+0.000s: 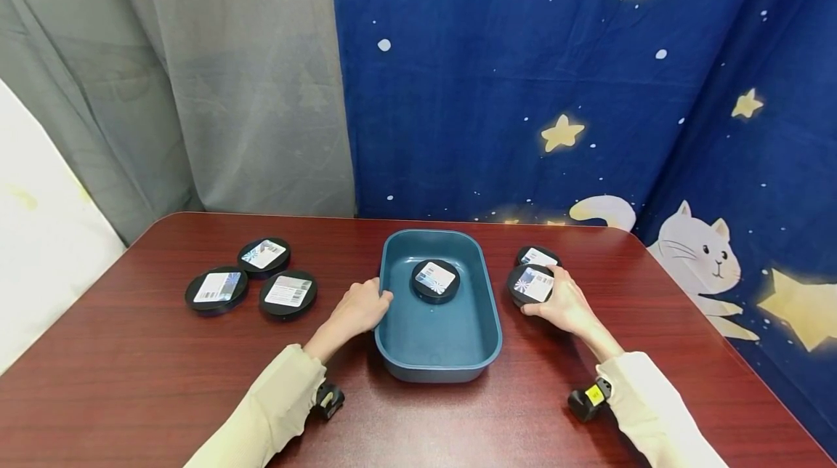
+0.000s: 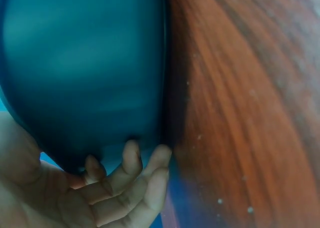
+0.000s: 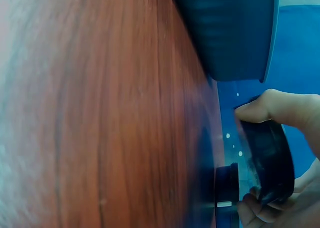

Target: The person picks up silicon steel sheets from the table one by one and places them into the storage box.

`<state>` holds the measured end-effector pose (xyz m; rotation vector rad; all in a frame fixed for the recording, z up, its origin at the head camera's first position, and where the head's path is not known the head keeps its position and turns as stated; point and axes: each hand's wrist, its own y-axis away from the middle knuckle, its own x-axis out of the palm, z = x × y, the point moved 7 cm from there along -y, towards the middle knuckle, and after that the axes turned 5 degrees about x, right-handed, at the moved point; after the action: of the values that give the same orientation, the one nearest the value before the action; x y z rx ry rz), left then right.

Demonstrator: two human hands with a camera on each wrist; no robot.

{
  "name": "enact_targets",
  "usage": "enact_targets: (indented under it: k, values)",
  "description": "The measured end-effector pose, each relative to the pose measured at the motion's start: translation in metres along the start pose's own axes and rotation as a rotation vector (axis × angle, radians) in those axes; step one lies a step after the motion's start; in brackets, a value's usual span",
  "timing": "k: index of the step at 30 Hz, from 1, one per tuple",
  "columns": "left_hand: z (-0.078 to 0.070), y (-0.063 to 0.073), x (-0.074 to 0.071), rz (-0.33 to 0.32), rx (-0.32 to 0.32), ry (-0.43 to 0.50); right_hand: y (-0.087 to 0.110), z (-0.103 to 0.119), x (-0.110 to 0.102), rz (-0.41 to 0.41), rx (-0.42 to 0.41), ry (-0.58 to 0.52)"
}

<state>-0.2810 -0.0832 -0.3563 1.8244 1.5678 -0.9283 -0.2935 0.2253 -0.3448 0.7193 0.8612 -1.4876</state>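
Note:
A blue plastic bin (image 1: 437, 341) stands mid-table, and one round black tin (image 1: 435, 281) with a white label lies inside it. My left hand (image 1: 363, 307) grips the bin's left rim, thumb on top; in the left wrist view its fingers (image 2: 131, 160) touch the outer wall. To the bin's right, my right hand (image 1: 564, 301) holds a second black tin (image 1: 531, 285) by its edges. The right wrist view shows that tin (image 3: 270, 160) raised off the table, between thumb and fingers. Just behind it sits another tin (image 1: 538, 256), partly covered.
Three more labelled black tins lie left of the bin: a back one (image 1: 264, 256), a left one (image 1: 216, 290) and a front one (image 1: 288, 294). The reddish wooden table (image 1: 163, 388) ends at a grey curtain (image 1: 255, 90) and a blue starry curtain (image 1: 471, 90).

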Motion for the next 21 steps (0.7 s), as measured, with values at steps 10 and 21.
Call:
enact_targets:
  k: [10, 21]
  values:
    - [0.000, 0.001, 0.001, 0.005, 0.003, 0.004, 0.000, 0.008, -0.004, -0.091, -0.025, -0.078]
    - [0.000, 0.000, 0.001, 0.006, 0.001, 0.001, 0.000, 0.021, -0.010, -0.156, -0.017, -0.162]
